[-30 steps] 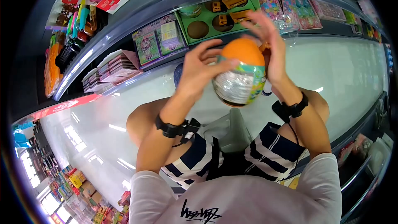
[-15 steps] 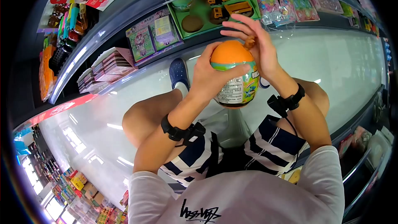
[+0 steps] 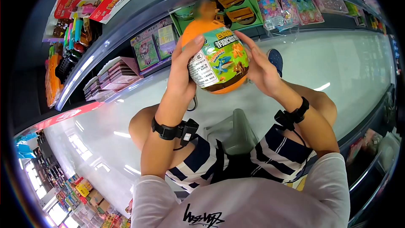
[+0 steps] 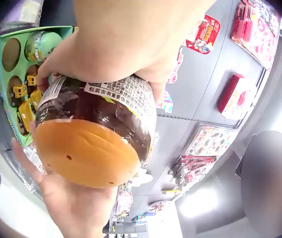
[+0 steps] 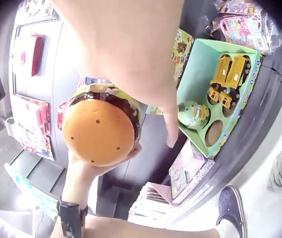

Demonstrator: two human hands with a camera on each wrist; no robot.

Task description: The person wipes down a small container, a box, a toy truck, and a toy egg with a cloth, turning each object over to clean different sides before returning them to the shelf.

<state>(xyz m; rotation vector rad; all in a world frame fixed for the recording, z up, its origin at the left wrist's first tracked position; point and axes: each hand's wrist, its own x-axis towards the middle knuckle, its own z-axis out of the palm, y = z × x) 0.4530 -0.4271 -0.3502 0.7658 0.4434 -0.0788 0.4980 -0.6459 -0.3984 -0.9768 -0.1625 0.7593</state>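
Note:
An orange toy egg (image 3: 223, 61) with a printed wrapper is held up in front of the shelf. An orange-brown knob (image 3: 205, 12), blurred, stands at its top end. My left hand (image 3: 181, 69) grips the egg's left side, its thumb lying over the wrapper. On the other side, my right hand (image 3: 261, 67) touches the egg with fairly straight fingers. Both wrist views show the egg's smooth orange base (image 4: 86, 153) with small holes. In the right wrist view, the left hand (image 5: 89, 171) is round the egg from below.
Behind the egg, a green display box (image 5: 199, 57) on the shelf holds yellow toy trucks (image 5: 225, 79) and a green toy egg (image 5: 194, 115). Card packs (image 3: 120, 76) stand left, bagged toys (image 3: 272, 8) right. A grey stool (image 3: 238, 135) is between the person's legs.
The egg has moved up and left and turned, bringing its colourful label and top knob into view. My right hand has shifted from its top to its right side.

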